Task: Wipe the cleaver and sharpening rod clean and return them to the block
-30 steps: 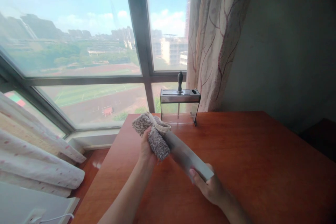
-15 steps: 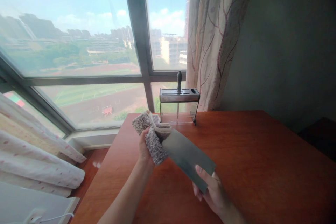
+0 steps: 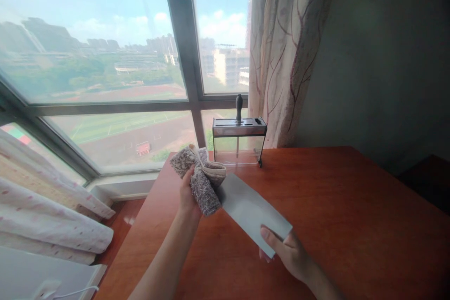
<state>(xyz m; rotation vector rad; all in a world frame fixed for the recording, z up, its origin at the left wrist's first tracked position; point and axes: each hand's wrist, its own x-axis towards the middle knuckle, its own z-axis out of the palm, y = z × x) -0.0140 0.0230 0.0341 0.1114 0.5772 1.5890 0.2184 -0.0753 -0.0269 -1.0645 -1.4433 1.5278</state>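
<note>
My left hand (image 3: 189, 199) is closed round a bunched grey-brown fluffy cloth (image 3: 205, 193) with a pale edge. My right hand (image 3: 284, 248) grips the near end of a flat, rectangular grey metal blade (image 3: 253, 211), shaped like a cleaver's, with the thumb on its upper face. The blade slants up to the left, and its far end meets the cloth, which hides that end. I cannot make out a handle. Both hands are above the brown wooden table.
A clear-sided knife block (image 3: 239, 129) with a metal top stands at the table's (image 3: 337, 206) far edge. A dark-handled rod (image 3: 239, 107) sticks up from it. Behind are a window and a patterned curtain (image 3: 281, 56); another curtain (image 3: 52, 211) hangs at the left.
The cloth and my left hand have shifted slightly left and up, drawing toward the blade's far end. The blade has tilted and now looks brighter. My right hand keeps its grip.
</note>
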